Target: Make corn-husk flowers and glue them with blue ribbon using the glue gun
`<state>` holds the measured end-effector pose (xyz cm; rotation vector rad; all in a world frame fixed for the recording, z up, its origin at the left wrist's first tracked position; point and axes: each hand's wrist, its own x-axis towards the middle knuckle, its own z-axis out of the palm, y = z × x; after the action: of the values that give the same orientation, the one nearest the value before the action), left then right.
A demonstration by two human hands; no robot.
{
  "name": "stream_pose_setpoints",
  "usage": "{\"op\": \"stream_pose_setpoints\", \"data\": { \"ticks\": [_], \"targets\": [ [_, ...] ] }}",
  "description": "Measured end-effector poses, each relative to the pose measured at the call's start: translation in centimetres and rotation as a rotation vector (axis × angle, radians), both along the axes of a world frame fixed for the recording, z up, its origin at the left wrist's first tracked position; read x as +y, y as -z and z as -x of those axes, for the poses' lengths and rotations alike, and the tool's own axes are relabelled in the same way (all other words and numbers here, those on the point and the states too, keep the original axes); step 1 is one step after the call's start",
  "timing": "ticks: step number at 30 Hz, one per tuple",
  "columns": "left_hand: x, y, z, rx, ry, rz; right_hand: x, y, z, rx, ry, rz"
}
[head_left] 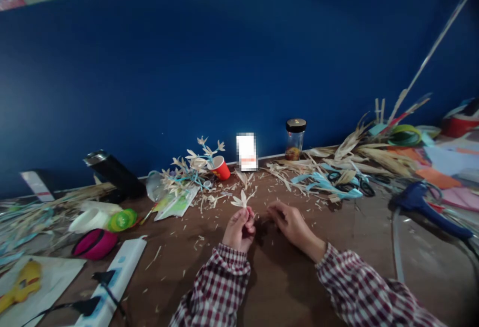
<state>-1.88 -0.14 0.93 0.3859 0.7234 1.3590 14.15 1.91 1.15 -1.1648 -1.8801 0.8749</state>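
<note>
A small pale flower of dried husk-like petals [242, 199] stands up from the fingertips of my left hand [239, 230], which pinches it at its base. To the right, my right hand [294, 225] is low over the brown table, apart from the flower. Its fingers reach leftward, loosely bent, and I see nothing in them. Beyond the hands, pale shavings [224, 187] litter the wood, and a larger dry husk piece [245, 177] lies just behind the flower.
Finished-looking flowers [204, 155] lean by a tipped red cup [220, 168]. A lidded jar [295, 140] and a blurred bright rectangle [246, 151] stand at the blue wall. Scissors [352, 182], a blue glue gun [426, 207] and husks [344, 155] lie right; a power strip [121, 264] and black bottle [114, 173] left.
</note>
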Motion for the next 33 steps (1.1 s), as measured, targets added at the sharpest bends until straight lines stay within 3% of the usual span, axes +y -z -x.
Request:
{"op": "stream_pose_setpoints", "data": {
  "ticks": [7,15,23,33],
  "targets": [
    [0.5,0.1,-0.5,0.257,-0.057,-0.071,0.4,0.4,0.6,0.047,-0.017,-0.014],
    [0.6,0.3,-0.7,0.312,-0.146,-0.071,-0.1,1.4,1.4,0.235,-0.042,-0.016],
    [0.2,0.1,-0.8,0.372,-0.186,-0.08,-0.9,0.9,1.4,0.23,0.038,-0.133],
    [0.4,0.0,-1.1,0.444,-0.154,-0.049,-1.0,0.5,2.4,0.514,-0.093,0.226]
  ]
}}
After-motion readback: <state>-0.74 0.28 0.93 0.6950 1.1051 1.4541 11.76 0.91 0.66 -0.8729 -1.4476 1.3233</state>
